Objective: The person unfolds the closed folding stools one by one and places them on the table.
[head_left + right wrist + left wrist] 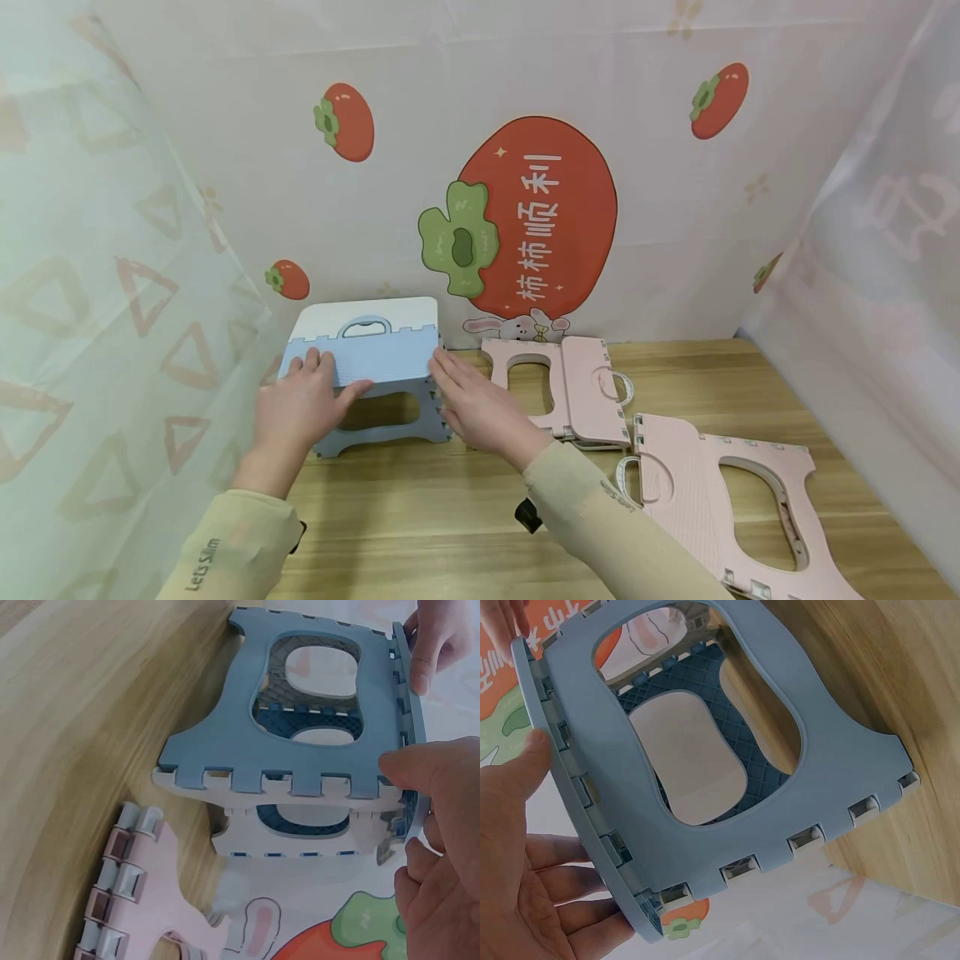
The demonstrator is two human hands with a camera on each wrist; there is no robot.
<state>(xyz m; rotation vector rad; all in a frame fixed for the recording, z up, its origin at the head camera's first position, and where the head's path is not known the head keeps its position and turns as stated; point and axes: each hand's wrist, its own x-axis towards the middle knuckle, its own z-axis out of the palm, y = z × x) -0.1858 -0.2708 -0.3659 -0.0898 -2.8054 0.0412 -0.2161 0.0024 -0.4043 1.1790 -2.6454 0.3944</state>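
Observation:
A blue-and-white folding step stool (375, 358) stands unfolded on its legs at the back left of the wooden surface, its handle folded flat in the seat. My left hand (296, 404) rests on the left part of the blue seat, fingers on top and thumb along the front edge. At the seat's right front corner, my right hand (480, 404) touches the edge with its fingers stretched forward. In the right wrist view, the right thumb (420, 766) lies against the front of that corner. The underside of the stool (720, 667) shows through the leg opening in the left wrist view.
Two pink folding stools lie folded flat to the right: one pink stool (596, 392) near the back wall, another pink stool (690, 483) closer to me. A printed curtain (660, 208) hangs behind and on both sides. Beside the right sleeve is a small black object (528, 515).

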